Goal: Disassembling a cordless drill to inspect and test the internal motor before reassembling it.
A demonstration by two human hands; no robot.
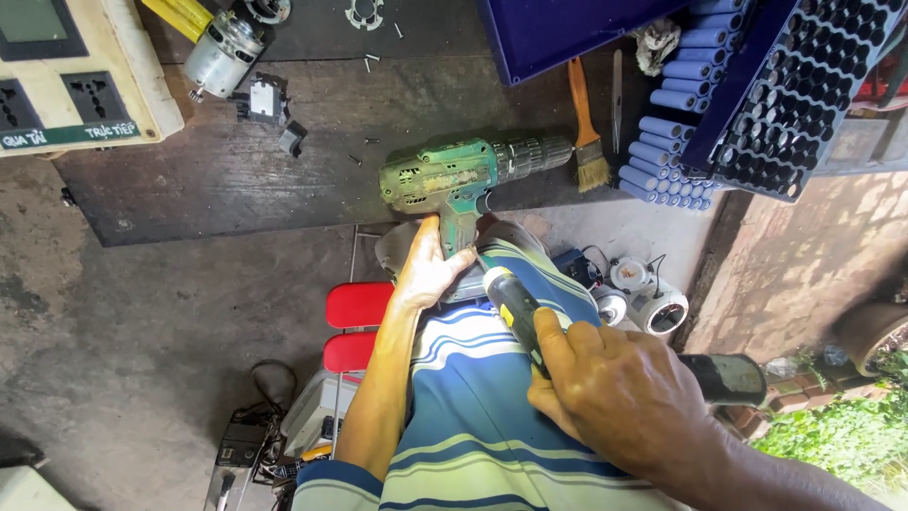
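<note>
The right hand is closed around a black-and-yellow screwdriver, its tip set against the base of the green cordless drill. The left hand clasps the drill's handle from below, fingers wrapped on it. The drill lies at the front edge of the dark workbench, chuck towards a paintbrush. Blue cylindrical cells are stacked towards the bench's right edge, a small motor near its far left

Bare bench lies left of the drill; brush and battery cells crowd its right.
</note>
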